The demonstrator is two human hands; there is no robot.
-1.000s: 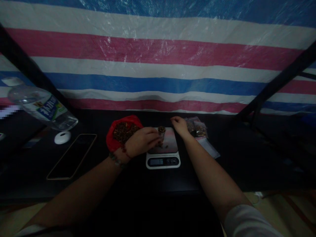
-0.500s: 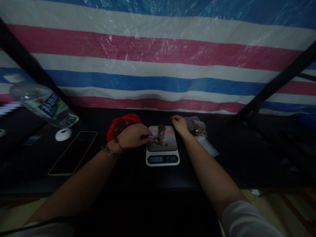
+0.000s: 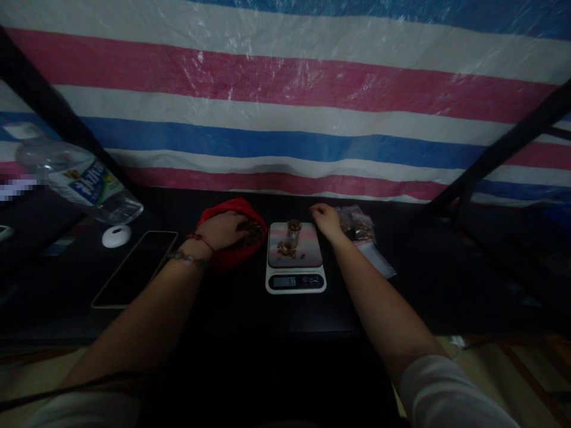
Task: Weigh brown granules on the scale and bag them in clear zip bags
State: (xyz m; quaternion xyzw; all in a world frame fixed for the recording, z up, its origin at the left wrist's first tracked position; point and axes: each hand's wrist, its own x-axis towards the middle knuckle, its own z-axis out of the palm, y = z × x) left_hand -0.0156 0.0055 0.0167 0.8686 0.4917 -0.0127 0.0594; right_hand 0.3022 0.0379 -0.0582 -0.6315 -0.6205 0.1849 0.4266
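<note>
My left hand point(image 3: 223, 230) reaches over the rim of a red bag point(image 3: 236, 257), its fingers stretched out onto brown dried pieces point(image 3: 251, 233) inside. The fingertips are partly lost among the dark pieces. To the right of the bag lies a white kitchen scale point(image 3: 272, 278) with a lit display whose digits I cannot read surely. A small clear cup point(image 3: 292, 236) filled with brown pieces stands upright on its plate, and loose pieces point(image 3: 286, 251) lie in front of the cup. My right hand point(image 3: 326, 220) rests on the table beside the scale, fingers loosely curled, with nothing visible in them.
Small clear bags of brown pieces point(image 3: 362, 224) and a flat clear bag point(image 3: 377, 260) lie right of my right hand. On the left are a phone point(image 3: 136, 270), a white earbud case point(image 3: 116, 236) and a tilted plastic bottle point(image 3: 89, 181). A striped sheet point(image 3: 285, 142) hangs behind the table.
My left hand has moved left, from the scale's edge into the red bag. More loose pieces show on the scale plate. My right hand stays in place; the view shifts slightly.
</note>
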